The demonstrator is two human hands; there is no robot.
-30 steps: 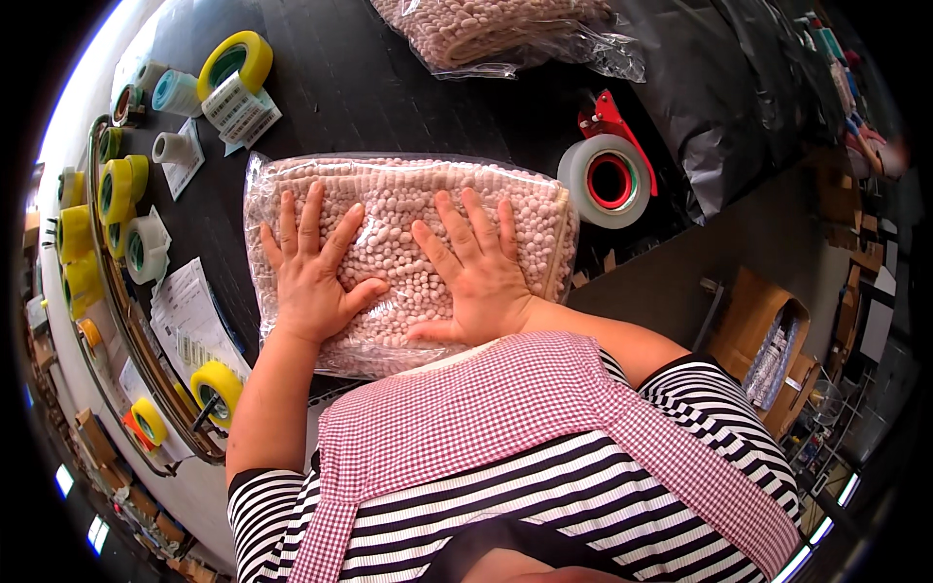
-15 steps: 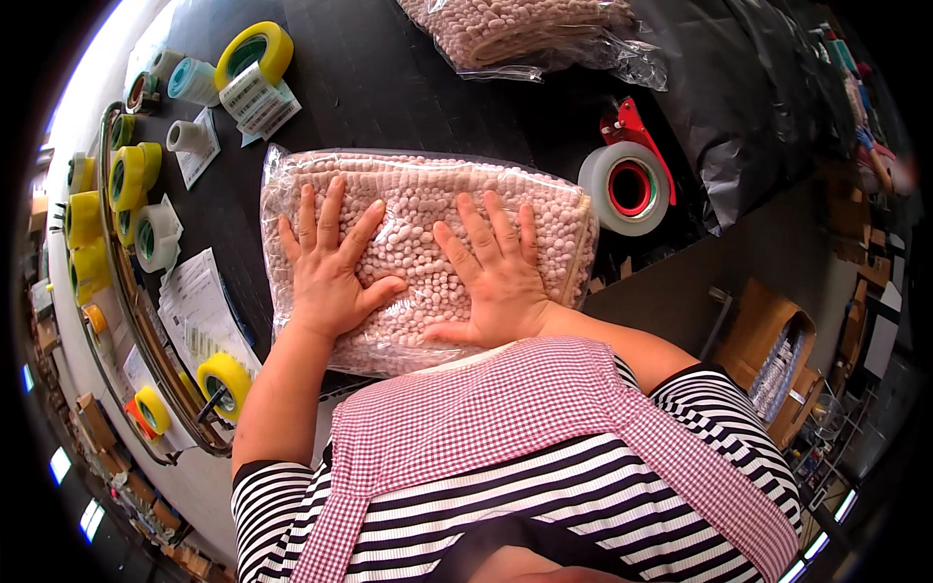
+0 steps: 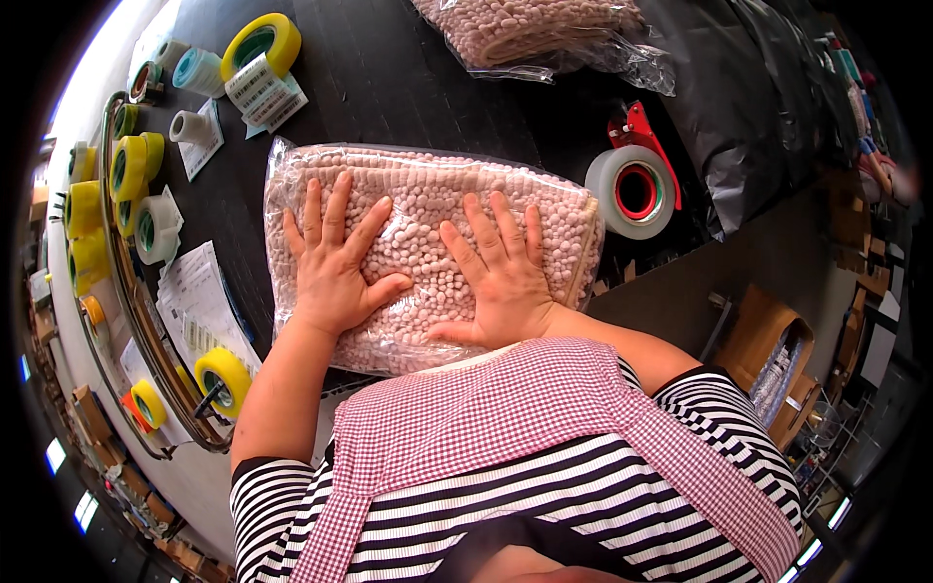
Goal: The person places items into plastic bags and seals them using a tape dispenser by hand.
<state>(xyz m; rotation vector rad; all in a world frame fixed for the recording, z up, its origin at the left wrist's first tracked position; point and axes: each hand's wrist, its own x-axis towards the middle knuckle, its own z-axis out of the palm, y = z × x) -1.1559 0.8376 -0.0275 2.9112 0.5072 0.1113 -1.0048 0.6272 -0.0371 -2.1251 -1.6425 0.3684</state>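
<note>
A folded pink chenille bath mat in a clear plastic bag [image 3: 418, 243] lies in front of me at the table's near edge. My left hand [image 3: 340, 262] rests flat on its left half, fingers spread. On the right half my right hand [image 3: 501, 282] presses down the same way, palm on the plastic. Neither hand grips anything. Just right of the bag is a red tape dispenser [image 3: 649, 155] with a roll of clear tape [image 3: 630, 192] on it.
Another bagged pink mat [image 3: 530, 34] lies at the far side of the black table [image 3: 389, 97]. Black plastic sheeting [image 3: 739, 97] covers the right. Label rolls, a yellow tape roll [image 3: 282, 39] and papers [image 3: 199, 296] sit left, beside a metal rail [image 3: 121, 233] with several tape rolls.
The view has shifted slightly. Both hands keep the same flat pose on the bagged mat, and nothing has been picked up or let go.
</note>
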